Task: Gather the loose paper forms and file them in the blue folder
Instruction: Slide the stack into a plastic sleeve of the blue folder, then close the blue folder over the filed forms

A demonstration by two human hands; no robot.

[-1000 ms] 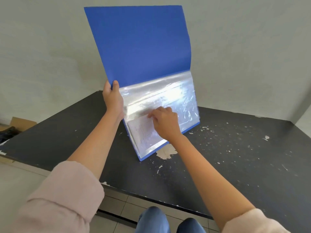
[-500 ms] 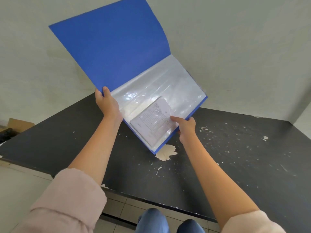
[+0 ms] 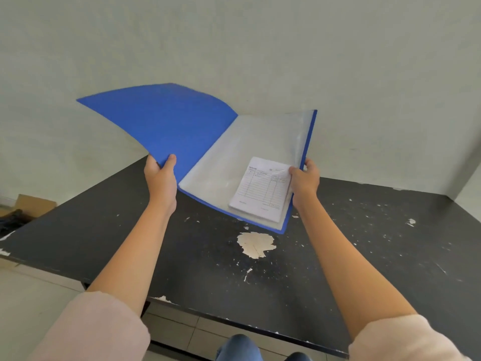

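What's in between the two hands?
The open blue folder, gripped by the left hand and right hand, with paper forms in its clear sleeve; head view.

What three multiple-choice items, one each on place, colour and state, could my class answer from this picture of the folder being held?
1. Where are the paper forms? A. inside the clear sleeve B. on the floor C. on the wall
2. What colour is the table? A. white B. black C. green
3. The blue folder is: A. shut B. open C. torn in two
Key: 1 A, the sheets show through the plastic; 2 B, its top is black with pale chips; 3 B, the left hand and right hand hold it spread.
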